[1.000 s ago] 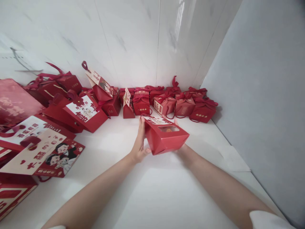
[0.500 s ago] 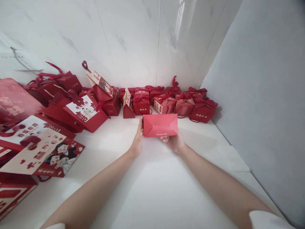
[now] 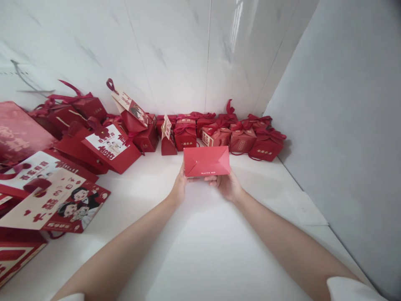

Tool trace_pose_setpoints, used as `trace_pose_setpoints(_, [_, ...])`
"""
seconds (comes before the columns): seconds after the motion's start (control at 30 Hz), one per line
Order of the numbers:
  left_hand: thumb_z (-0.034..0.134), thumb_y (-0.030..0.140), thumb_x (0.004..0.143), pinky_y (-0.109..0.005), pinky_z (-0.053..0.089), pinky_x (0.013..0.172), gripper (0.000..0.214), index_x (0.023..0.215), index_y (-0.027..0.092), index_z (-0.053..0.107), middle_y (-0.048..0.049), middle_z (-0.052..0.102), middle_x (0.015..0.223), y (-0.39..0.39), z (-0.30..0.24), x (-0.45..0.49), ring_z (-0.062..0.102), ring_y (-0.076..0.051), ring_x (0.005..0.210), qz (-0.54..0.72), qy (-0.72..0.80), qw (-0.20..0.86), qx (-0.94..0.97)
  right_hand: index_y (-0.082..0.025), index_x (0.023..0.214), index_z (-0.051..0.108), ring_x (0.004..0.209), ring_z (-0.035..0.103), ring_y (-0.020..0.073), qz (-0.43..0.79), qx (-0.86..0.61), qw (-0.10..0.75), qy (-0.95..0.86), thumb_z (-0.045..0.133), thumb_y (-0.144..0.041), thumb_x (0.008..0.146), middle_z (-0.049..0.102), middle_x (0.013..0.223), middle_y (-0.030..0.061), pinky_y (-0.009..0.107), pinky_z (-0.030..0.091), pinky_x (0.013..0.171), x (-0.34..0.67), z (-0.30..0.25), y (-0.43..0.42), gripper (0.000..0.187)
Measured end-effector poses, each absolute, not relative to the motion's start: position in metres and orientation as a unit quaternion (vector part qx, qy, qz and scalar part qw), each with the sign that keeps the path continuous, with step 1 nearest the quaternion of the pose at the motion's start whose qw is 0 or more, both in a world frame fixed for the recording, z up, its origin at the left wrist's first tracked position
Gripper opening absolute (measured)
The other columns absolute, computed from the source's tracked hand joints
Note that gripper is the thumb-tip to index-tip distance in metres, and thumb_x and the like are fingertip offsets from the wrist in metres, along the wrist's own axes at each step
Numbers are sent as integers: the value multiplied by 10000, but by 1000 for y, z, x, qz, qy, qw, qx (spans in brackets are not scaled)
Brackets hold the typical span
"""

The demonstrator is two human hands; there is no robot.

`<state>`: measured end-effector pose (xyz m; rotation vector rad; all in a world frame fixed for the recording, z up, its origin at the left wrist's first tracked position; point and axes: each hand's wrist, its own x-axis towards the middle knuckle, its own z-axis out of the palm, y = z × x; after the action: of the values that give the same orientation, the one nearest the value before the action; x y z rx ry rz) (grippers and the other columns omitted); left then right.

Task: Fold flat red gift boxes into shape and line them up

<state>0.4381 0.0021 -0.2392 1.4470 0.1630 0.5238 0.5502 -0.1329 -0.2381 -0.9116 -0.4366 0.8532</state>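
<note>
A red paper gift box (image 3: 207, 161) is held up between my two hands, above the white table, with its folded bottom and a line of small pale print facing me. My left hand (image 3: 179, 184) grips its left end, the fingers partly hidden behind the box. From the right, my right hand (image 3: 228, 184) holds the other end, its fingertips curled beneath the lower edge. Behind it stands a row of red gift boxes tied with ribbons, among them a dark red one (image 3: 185, 137) and another (image 3: 267, 146) at the row's right end.
Several red and cream bags and boxes crowd the left side, including one with a cartoon couple (image 3: 79, 205) and one with a white label (image 3: 111, 146). A marble-patterned wall (image 3: 175, 54) rises behind; a grey panel (image 3: 354, 125) bounds the right. The white table (image 3: 194, 251) lies beneath my arms.
The gift box has moved slightly left and up in my hands, tilting a little so its right side sits higher. My right fingertips have slid left under it.
</note>
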Motion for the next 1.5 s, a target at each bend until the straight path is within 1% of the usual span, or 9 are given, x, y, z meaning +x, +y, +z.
trace_pose_setpoints(0.27, [420,652,892,-446,440,1029,577,1270,250,586,-68,634,1297,3,-235,440,527,-282,1262,274,115,721,625,-349,1381,431,1019,688,259,355,-407,825,-163,634,-614,753,619,1322,31,361,610,625,549,-242,-131,711])
trace_pose_setpoints(0.4, [368,749,851,-418,429,1030,735,1101,147,707,-112,677,1219,5,-231,440,552,-311,1226,249,126,780,560,-358,1389,431,1207,591,237,240,-421,866,-128,655,-541,774,554,1398,-17,420,528,978,544,-242,-125,680])
trace_pose_setpoints(0.5, [543,670,822,-390,443,1002,614,1010,120,741,-119,719,1116,8,-229,439,611,-308,1134,223,139,790,554,-319,1349,477,1284,517,214,135,-469,858,-159,639,-456,828,544,1401,4,409,400,1111,537,-241,-126,563])
trace_pose_setpoints(0.63, [722,416,789,-329,461,949,375,1051,148,718,-80,730,1070,13,-230,441,659,-239,1007,214,154,775,574,-275,1351,475,1292,499,232,87,-536,795,-269,536,-446,921,538,1397,57,415,368,1129,526,-238,-134,467])
trace_pose_setpoints(0.8, [734,410,768,-273,494,788,341,1027,200,663,-26,720,991,12,-232,442,654,-173,849,259,175,764,565,-265,1504,290,1399,370,268,103,-587,648,-474,568,-418,913,393,1519,78,444,289,1183,517,-230,-142,671])
trace_pose_setpoints(0.9, [702,452,776,-307,502,809,380,1052,192,665,-49,715,1041,8,-227,441,653,-217,917,261,184,754,574,-283,1537,206,1424,323,269,101,-611,586,-523,574,-408,915,330,1556,73,466,270,1190,517,-228,-142,733])
trace_pose_setpoints(1.23, [577,463,875,-348,456,968,378,1116,181,653,-72,672,1169,8,-227,441,603,-243,1089,264,164,712,629,-314,1525,235,1400,373,236,121,-609,608,-495,527,-403,947,387,1527,51,437,303,1179,516,-231,-139,654])
trace_pose_setpoints(1.37, [539,472,909,-341,451,962,308,1019,193,611,-61,651,1087,9,-231,438,597,-211,1050,386,217,608,659,-262,1472,328,1356,423,230,45,-642,639,-421,525,-339,938,448,1467,93,434,324,1156,519,-237,-135,575])
trace_pose_setpoints(1.5, [629,457,864,-339,437,1006,291,989,201,569,-86,557,1256,10,-233,436,543,-223,1180,461,177,540,681,-239,1343,424,1250,510,224,-19,-635,713,-297,516,-335,921,552,1322,108,464,356,1111,534,-243,-129,442])
